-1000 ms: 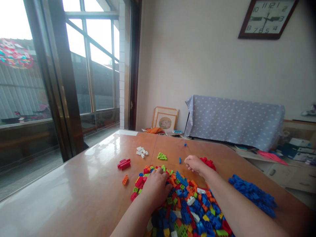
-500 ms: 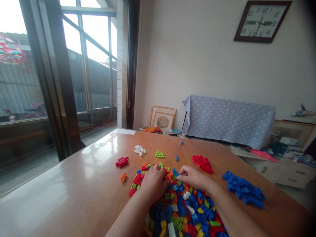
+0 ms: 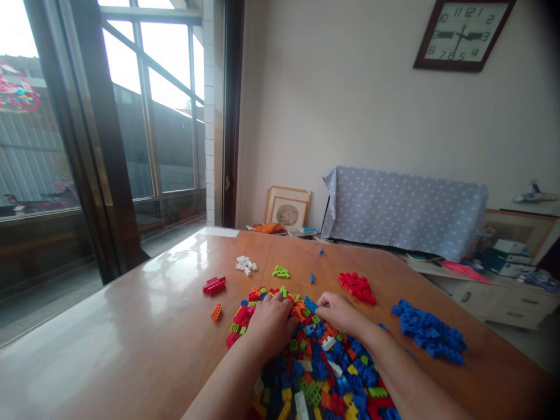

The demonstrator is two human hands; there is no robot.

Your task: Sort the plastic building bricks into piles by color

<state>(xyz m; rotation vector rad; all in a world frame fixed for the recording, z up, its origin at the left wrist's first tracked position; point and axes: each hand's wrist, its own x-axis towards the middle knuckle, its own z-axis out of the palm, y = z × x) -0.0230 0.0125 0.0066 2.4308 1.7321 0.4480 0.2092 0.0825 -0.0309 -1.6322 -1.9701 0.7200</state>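
A broad wooden table (image 3: 131, 344) bears a mixed heap of bricks (image 3: 315, 388), close to the person, perhaps so both hands can reach it. A blue pile (image 3: 431, 333) sits to the right. The left hand (image 3: 271, 321) rests on the heap, fingers bent downward; the right hand (image 3: 339, 312) curls at its far edge, thumb near forefinger. Whether either grips a brick cannot be told, the fingertips being hidden. Red bricks (image 3: 357, 288), crimson pieces (image 3: 214, 286), white bricks (image 3: 247, 265) and lime bricks (image 3: 280, 272) stand apart, gaps seemingly keeping colours unmixed, beyond one orange brick (image 3: 216, 312) and a slim blue piece (image 3: 312, 278).
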